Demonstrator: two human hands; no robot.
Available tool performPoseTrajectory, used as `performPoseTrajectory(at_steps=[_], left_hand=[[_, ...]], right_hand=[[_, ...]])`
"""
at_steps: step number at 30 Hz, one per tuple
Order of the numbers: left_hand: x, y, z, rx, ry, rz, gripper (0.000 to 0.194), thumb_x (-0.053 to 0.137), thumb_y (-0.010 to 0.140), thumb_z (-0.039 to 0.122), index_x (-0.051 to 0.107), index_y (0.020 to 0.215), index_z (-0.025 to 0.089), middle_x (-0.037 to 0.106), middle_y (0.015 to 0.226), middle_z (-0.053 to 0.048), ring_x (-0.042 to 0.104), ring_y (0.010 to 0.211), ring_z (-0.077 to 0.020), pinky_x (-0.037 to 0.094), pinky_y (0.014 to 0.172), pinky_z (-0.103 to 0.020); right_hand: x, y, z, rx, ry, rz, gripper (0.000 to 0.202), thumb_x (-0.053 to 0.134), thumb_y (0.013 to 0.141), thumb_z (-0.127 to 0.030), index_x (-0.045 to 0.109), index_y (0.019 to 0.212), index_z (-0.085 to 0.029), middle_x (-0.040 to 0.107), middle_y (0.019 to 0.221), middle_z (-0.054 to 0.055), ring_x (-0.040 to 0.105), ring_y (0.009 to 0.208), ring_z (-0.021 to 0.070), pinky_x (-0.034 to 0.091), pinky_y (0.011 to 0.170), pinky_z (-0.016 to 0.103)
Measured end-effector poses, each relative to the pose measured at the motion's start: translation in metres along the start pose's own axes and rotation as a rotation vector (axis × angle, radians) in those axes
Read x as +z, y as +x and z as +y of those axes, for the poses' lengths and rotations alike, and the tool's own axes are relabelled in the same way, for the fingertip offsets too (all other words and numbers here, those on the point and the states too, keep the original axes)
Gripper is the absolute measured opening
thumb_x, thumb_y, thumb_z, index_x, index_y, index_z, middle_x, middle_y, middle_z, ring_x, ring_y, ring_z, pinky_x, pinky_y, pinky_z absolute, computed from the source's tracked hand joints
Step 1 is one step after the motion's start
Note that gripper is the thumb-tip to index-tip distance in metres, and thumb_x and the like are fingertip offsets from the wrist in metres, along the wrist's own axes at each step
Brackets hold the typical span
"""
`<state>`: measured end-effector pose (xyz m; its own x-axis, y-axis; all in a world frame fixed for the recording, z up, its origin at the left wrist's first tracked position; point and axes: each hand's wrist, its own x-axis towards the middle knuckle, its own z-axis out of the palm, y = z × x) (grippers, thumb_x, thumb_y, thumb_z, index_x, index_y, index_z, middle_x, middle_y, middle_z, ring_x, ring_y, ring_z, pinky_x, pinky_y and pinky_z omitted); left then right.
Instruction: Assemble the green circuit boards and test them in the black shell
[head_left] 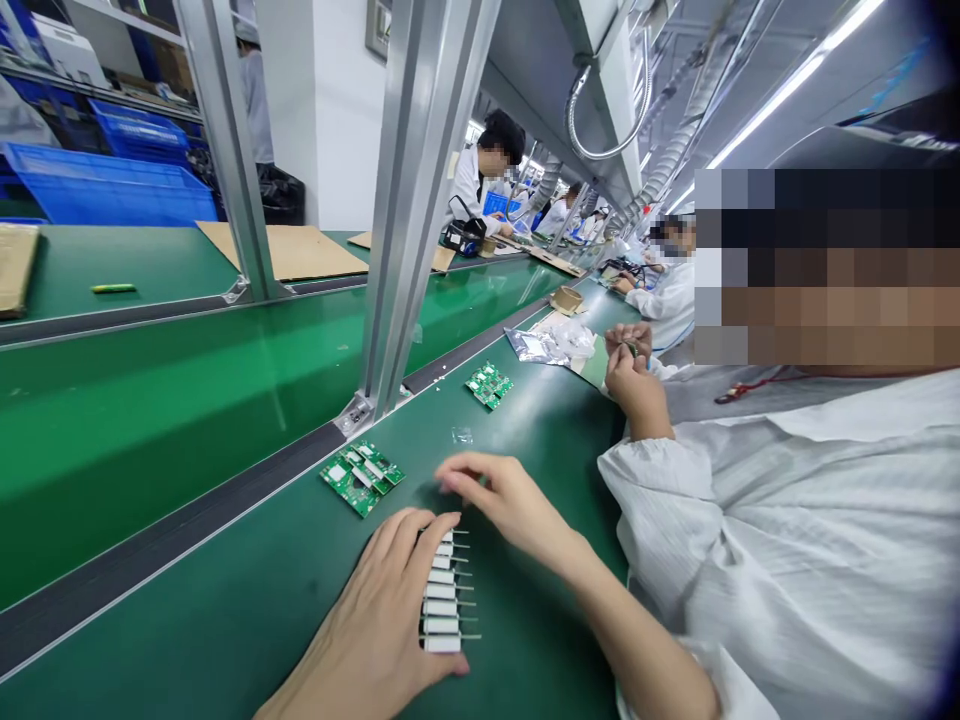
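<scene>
My left hand [382, 610] lies over a row of white block-shaped resistors with wire leads [442, 607] on the green bench. Its thumb is at the near end and its fingers are at the far end, so the row is clasped between them. The leads point right. Just beyond the row is my right hand [510, 500], thumb and forefinger drawn together above the bench; whatever is between the tips, if anything, cannot be made out. Left of it lies a green circuit board [363, 477] with small upright boards on it. Another circuit board [489, 385] is farther along.
A metal post [412, 220] rises at the bench edge beside a green conveyor belt [187, 400]. A scrap of clear plastic [462, 436] lies near the boards. At right sits a co-worker, whose hands [630, 360] hold a small part near plastic bags [551, 342].
</scene>
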<state>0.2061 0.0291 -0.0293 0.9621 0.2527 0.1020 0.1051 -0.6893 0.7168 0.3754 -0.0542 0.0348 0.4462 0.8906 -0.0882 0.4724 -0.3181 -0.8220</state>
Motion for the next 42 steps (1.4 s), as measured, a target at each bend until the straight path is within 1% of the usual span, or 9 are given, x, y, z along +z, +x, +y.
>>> performPoseTrajectory(at_steps=[5, 9, 18, 24, 28, 32, 36, 39, 42], left_hand=[[-0.001, 0.001, -0.001, -0.038, 0.038, -0.035, 0.09, 0.087, 0.055, 0.022, 0.049, 0.136, 0.024, 0.054, 0.136, -0.012, 0.046, 0.13, -0.0351, 0.043, 0.107, -0.052], [0.01, 0.0, -0.01, 0.014, 0.081, 0.041, 0.091, 0.086, 0.053, 0.022, 0.048, 0.135, 0.026, 0.056, 0.133, -0.011, 0.047, 0.127, -0.0363, 0.044, 0.104, -0.053], [0.007, -0.001, -0.001, 0.013, 0.116, 0.168, 0.085, 0.081, 0.052, 0.012, 0.05, 0.129, 0.032, 0.055, 0.133, -0.008, 0.055, 0.121, -0.0331, 0.053, 0.097, -0.047], [-0.001, -0.001, 0.009, 0.076, 0.17, 0.154, 0.078, 0.085, 0.054, 0.014, 0.052, 0.124, 0.028, 0.017, 0.163, -0.009, 0.022, 0.146, -0.0393, 0.042, 0.108, -0.059], [0.0, -0.003, 0.01, 0.04, 0.164, 0.151, 0.093, 0.086, 0.055, 0.013, 0.043, 0.136, 0.03, 0.012, 0.164, -0.008, 0.017, 0.148, -0.0386, 0.041, 0.109, -0.059], [0.002, -0.002, 0.003, 0.039, 0.126, 0.101, 0.113, 0.084, 0.059, 0.015, 0.021, 0.15, 0.038, 0.026, 0.16, -0.007, 0.024, 0.146, -0.0363, 0.042, 0.109, -0.058], [-0.001, 0.001, 0.001, -0.008, 0.086, 0.004, 0.109, 0.085, 0.059, 0.021, 0.026, 0.15, 0.032, 0.046, 0.146, -0.009, 0.036, 0.14, -0.0344, 0.04, 0.11, -0.057], [-0.004, 0.002, 0.004, -0.039, 0.085, -0.022, 0.103, 0.087, 0.057, 0.024, 0.036, 0.146, 0.027, 0.048, 0.143, -0.012, 0.039, 0.136, -0.0353, 0.041, 0.11, -0.056], [-0.003, 0.002, 0.003, -0.004, 0.088, -0.002, 0.102, 0.09, 0.052, 0.027, 0.043, 0.143, 0.026, 0.049, 0.142, -0.013, 0.04, 0.135, -0.0372, 0.042, 0.108, -0.056]], right_hand=[[0.028, 0.043, -0.007, -0.209, -0.107, 0.004, 0.038, 0.076, 0.08, -0.03, 0.067, 0.116, -0.024, 0.067, 0.11, 0.004, 0.06, 0.097, 0.0177, 0.048, 0.089, 0.031], [0.034, 0.05, 0.001, -0.237, -0.165, 0.0, 0.017, 0.067, 0.087, -0.023, 0.072, 0.104, -0.022, 0.07, 0.1, 0.002, 0.061, 0.087, 0.0146, 0.048, 0.081, 0.027], [0.009, 0.039, 0.02, -0.123, -0.265, 0.11, 0.02, 0.061, 0.087, -0.011, 0.071, 0.103, -0.018, 0.063, 0.084, 0.002, 0.053, 0.074, 0.0135, 0.043, 0.073, 0.026], [-0.009, 0.004, 0.027, -0.031, -0.198, 0.09, 0.019, 0.063, 0.087, -0.011, 0.072, 0.102, -0.019, 0.066, 0.09, 0.003, 0.055, 0.073, 0.013, 0.044, 0.07, 0.026], [0.0, -0.02, 0.023, -0.128, -0.082, -0.053, 0.025, 0.055, 0.093, -0.012, 0.071, 0.109, -0.022, 0.066, 0.101, 0.004, 0.061, 0.092, 0.0155, 0.047, 0.084, 0.028], [0.003, -0.033, 0.018, -0.167, -0.099, -0.135, 0.04, 0.038, 0.094, -0.002, 0.068, 0.115, -0.02, 0.063, 0.108, 0.007, 0.059, 0.1, 0.0161, 0.047, 0.091, 0.03], [-0.005, -0.018, 0.008, -0.106, -0.201, -0.134, 0.042, 0.038, 0.087, 0.007, 0.071, 0.099, -0.017, 0.067, 0.097, 0.005, 0.06, 0.09, 0.0155, 0.048, 0.085, 0.03], [0.0, 0.011, -0.006, -0.078, -0.276, -0.043, 0.027, 0.045, 0.093, -0.004, 0.069, 0.099, -0.015, 0.069, 0.094, 0.006, 0.061, 0.086, 0.0162, 0.048, 0.084, 0.033], [0.018, 0.042, -0.019, -0.143, -0.23, -0.113, 0.025, 0.065, 0.089, -0.027, 0.065, 0.114, -0.02, 0.066, 0.101, 0.004, 0.059, 0.084, 0.0151, 0.049, 0.082, 0.031]])
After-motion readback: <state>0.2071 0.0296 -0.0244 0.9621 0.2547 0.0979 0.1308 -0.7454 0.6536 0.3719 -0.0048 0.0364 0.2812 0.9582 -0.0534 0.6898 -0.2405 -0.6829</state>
